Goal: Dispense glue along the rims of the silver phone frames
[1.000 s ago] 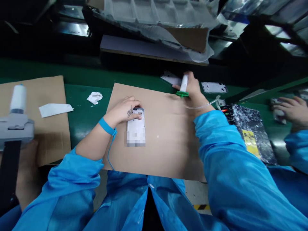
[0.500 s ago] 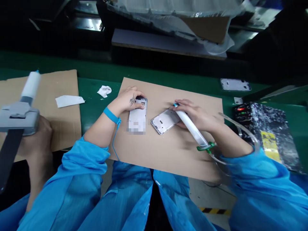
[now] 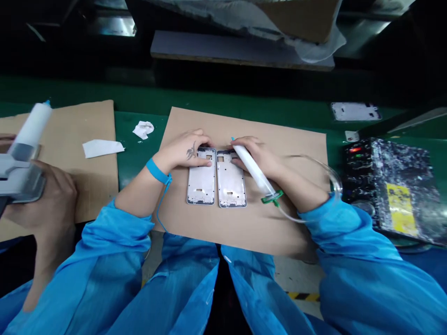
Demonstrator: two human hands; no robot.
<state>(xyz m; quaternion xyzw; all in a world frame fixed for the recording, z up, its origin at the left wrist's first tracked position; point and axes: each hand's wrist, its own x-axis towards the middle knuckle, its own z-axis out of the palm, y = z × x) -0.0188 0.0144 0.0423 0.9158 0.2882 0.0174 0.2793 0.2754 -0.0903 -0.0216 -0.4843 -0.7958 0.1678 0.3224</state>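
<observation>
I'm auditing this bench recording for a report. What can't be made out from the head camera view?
In the head view:
Top end of the left phone frame: partly covered by the left hand.
Top end of the right phone frame: partly covered by the right hand and the syringe.
Yellow label: any writing is too small to read.
Co-worker's dispenser: cut off by the left edge.
Cardboard box: cut off by the top edge.

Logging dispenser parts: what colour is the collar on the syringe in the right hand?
Green; the collar shows best in the head view.
</observation>
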